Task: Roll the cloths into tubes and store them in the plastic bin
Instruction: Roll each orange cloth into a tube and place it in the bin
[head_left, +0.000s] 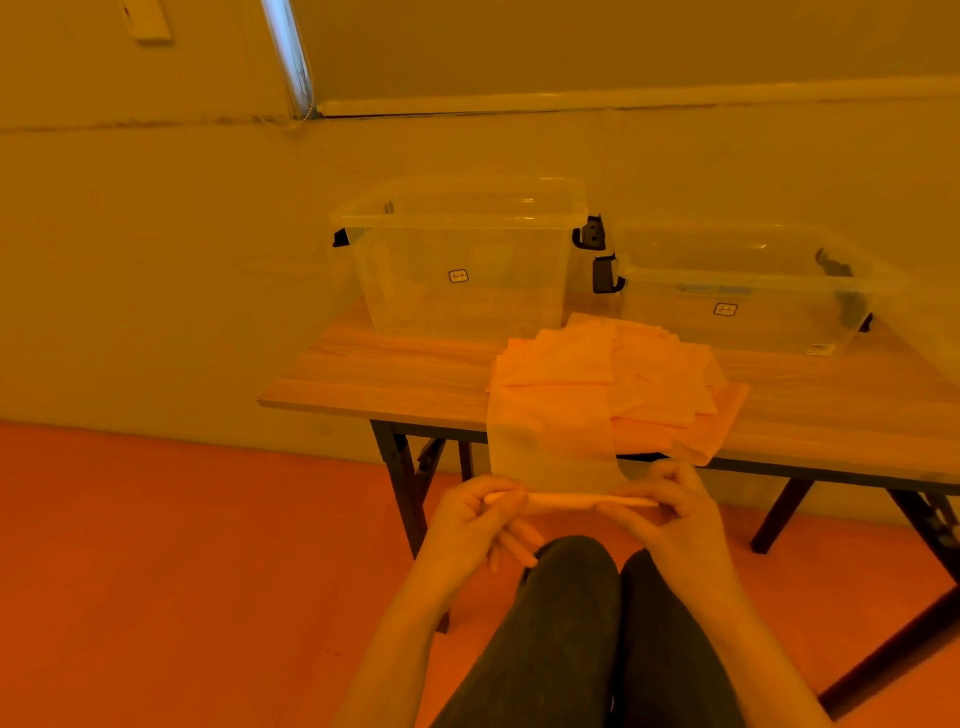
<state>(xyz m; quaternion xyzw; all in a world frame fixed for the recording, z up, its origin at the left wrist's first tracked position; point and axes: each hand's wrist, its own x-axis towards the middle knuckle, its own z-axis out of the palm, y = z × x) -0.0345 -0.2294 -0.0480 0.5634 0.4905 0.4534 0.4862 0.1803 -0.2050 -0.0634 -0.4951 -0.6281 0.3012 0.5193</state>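
Thin cloth (553, 447) hangs from the tabletop (395, 374) edge at lower centre, its started roll pinched by your left hand (475, 519) and right hand (670, 514). Keep both ends turning evenly and the sheet taut, so the tube stays tight for the bin (462, 249).

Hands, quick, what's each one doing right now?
Left hand: pinching the rolled end of the cloth.
Right hand: pinching the same roll's other end.
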